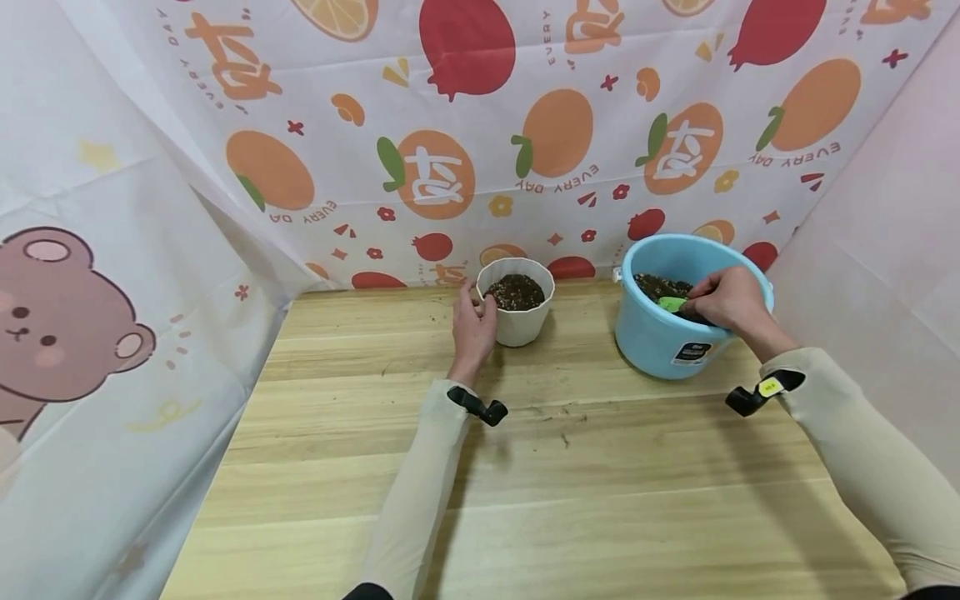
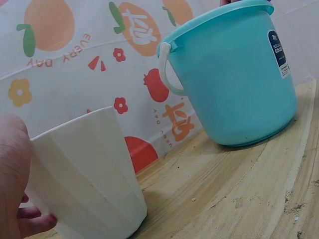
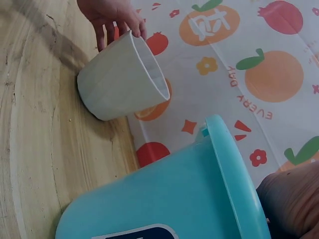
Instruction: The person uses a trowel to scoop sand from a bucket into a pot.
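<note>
Curving its grip round the left side of the white pot, the left hand holds it on the wooden surface. Inside the blue bucket, the right hand, its grip narrowed to a pinch, holds a green tool.

The right hand is covering part of a green tool. In the head view, print on the label of the bucket is blurring. The left wrist view's edges are cutting off the left hand and the pot.
</note>
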`<state>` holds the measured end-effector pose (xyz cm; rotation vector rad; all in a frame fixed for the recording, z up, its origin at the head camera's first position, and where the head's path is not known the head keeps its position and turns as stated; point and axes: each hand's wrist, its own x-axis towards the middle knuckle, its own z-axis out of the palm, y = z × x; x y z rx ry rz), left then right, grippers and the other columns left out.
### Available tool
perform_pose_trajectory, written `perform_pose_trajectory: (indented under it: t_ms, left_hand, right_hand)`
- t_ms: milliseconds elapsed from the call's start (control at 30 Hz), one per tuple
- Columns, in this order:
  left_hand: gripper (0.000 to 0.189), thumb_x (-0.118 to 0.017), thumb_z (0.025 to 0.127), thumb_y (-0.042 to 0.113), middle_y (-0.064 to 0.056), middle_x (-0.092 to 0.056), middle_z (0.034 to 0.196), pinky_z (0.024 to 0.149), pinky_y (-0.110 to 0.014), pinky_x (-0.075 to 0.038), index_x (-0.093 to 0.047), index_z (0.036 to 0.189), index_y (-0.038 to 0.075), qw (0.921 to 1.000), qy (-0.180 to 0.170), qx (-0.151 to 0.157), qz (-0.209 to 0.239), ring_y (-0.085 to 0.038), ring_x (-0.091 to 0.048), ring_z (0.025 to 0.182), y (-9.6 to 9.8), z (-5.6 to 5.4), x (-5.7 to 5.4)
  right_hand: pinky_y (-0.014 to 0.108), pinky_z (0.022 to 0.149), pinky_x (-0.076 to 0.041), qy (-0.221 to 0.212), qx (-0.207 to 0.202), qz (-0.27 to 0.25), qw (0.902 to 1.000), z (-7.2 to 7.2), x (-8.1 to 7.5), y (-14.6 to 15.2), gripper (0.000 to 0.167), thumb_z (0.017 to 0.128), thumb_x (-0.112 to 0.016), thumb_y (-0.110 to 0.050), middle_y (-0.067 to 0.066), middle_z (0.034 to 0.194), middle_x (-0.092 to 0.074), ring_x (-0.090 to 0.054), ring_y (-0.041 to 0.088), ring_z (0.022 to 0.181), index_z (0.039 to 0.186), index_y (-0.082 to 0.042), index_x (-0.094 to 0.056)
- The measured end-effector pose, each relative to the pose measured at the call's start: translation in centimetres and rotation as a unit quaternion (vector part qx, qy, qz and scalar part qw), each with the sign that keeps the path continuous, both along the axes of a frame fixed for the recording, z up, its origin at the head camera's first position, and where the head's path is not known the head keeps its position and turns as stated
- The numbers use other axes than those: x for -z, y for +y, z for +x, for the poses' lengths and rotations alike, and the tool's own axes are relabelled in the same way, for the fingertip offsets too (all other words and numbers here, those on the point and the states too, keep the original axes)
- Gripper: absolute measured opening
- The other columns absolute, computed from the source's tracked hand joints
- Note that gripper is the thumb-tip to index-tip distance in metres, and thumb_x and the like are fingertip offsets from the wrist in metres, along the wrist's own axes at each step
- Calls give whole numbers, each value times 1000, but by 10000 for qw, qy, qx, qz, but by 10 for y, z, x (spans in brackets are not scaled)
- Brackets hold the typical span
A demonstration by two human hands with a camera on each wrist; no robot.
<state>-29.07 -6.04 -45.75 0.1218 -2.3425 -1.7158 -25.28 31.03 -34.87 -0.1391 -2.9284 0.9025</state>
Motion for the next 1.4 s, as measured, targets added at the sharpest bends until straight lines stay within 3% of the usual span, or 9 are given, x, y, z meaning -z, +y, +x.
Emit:
perform_pose_trajectory:
  t_ms: [367, 933, 1400]
  left_hand:
    - [52, -47, 104, 35, -13, -48, 124, 91, -50, -52, -38, 153, 19, 10000, 17, -79, -42, -28, -60, 109, -1, -1, -1]
    - [52, -45, 105, 39, -11, -47, 125, 90, -48, -53, -37, 153, 23, 10000, 33, 6, 32, -27, -60, 108, 0, 1, -2]
    - [54, -44, 105, 41, -11, -46, 124, 87, -48, -52, -36, 154, 20, 10000, 16, 71, 57, -27, -59, 107, -1, 0, 2]
  right_hand:
    - [25, 57, -46, 100, -23, 29, 9999, -2, 1, -5, 24, 81, -82, -15, 15, 77, -74, -61, 14, 70, 91, 6, -75]
    - [24, 60, -45, 114, 43, 13, 9999, -2, 1, -9, 20, 84, -78, -12, 17, 82, -73, -64, 26, 77, 92, 6, -73]
    - [23, 59, -47, 189, -145, -65, 9997, -2, 7, -7, 22, 81, -77, -7, 24, 88, -75, -67, 29, 82, 96, 9, -74]
